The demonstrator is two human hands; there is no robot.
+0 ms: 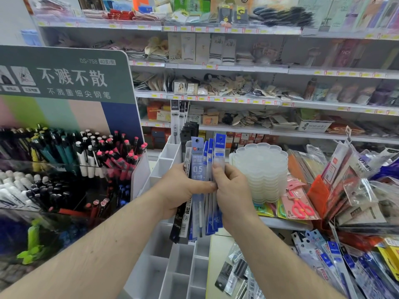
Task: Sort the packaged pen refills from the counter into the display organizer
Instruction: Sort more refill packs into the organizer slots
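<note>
- The left hand (177,188) grips a fanned bundle of packaged pen refills (199,186) above the white display organizer (170,260).
- The right hand (232,190) pinches the rightmost blue pack, fingers (218,169) curled on it.
- More refill packs (328,262) lie on the desk, right of the organizer.

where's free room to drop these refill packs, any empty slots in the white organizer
Free: the organizer compartments below the held refill packs, and the small slots left of the left hand. A bare counter strip lies right of them. Crowded: loose packs bottom right, pen display left.
</note>
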